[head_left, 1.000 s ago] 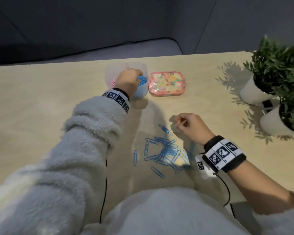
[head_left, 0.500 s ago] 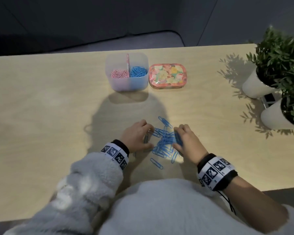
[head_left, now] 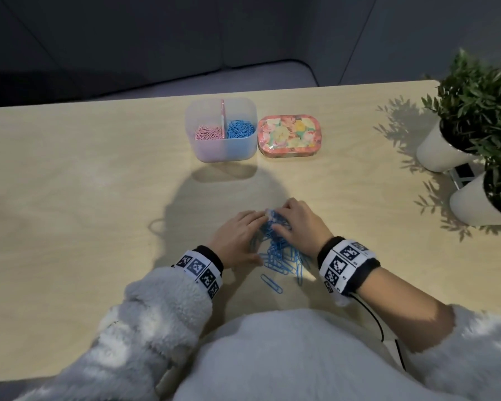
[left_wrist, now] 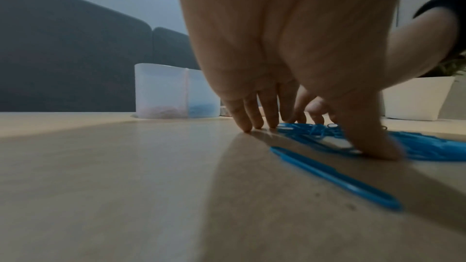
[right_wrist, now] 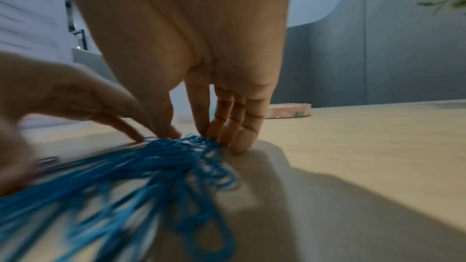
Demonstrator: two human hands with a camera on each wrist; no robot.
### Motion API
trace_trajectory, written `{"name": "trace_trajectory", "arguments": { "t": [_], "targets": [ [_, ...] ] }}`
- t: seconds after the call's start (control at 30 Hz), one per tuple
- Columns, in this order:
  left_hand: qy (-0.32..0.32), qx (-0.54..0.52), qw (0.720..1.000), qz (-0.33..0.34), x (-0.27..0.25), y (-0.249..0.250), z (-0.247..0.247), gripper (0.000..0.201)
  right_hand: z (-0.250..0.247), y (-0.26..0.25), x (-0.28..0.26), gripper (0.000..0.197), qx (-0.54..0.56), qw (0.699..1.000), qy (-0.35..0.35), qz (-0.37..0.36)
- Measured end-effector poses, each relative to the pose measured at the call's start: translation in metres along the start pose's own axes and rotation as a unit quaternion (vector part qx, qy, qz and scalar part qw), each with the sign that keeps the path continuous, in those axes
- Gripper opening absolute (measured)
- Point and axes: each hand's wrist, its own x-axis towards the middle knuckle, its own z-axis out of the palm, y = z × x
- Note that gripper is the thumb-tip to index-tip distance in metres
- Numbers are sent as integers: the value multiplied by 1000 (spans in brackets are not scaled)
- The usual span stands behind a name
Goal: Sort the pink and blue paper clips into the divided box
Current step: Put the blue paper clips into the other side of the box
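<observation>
Left hand [head_left: 235,238] and right hand [head_left: 300,224]: grip loose, straight fingers pressing either side of blue paper clips [head_left: 281,256] on desk [head_left: 99,198].

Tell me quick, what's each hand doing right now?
Left hand: open, fingertips down against the blue clips.
Right hand: open, fingers raking the same clips; nothing lifted.

Blue clips [head_left: 281,256] are seen at centre on a pale wood-tone surface [head_left: 70,198]. Translucent box [head_left: 223,149], upper centre: pink clips [head_left: 207,132] left, blue right. Floral pink/yellow tin [head_left: 288,134] beside it. B/w checker-patterned wristbands [head_left: 344,264]; white pots [head_left: 440,151], green plants at right.
</observation>
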Motion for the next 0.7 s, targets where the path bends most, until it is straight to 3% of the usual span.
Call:
{"name": "trace_trajectory", "arguments": {
  "t": [0.1, 0.17, 0.3, 0.4, 0.53, 0.7],
  "targets": [
    [76, -10, 997, 22, 4, -3, -2, 51, 8, -8, -9, 43, -31, 999, -29, -30],
    [98, 7, 995, 28, 6, 0, -5, 35, 13, -12, -9, 39, -26, 999, -24, -19],
    [107, 15, 993, 37, 6, 2, -9, 21, 12, -15, -4, 27, 8, 1000, -7, -10],
    [105, -5, 994, -8, 4, -4, -9, 11, 8, -14, 0, 21, 8, 1000, -17, -24],
    [74, -6, 996, -45, 0, -10, -11, 16, -3, -7, 5, 20, 23, 999, -21, -30],
    [63, -17, 996, -67, -1, -12, -10, 16, -39, -11, 26, 9, 117, 992, 37, -25]
  ]
}}
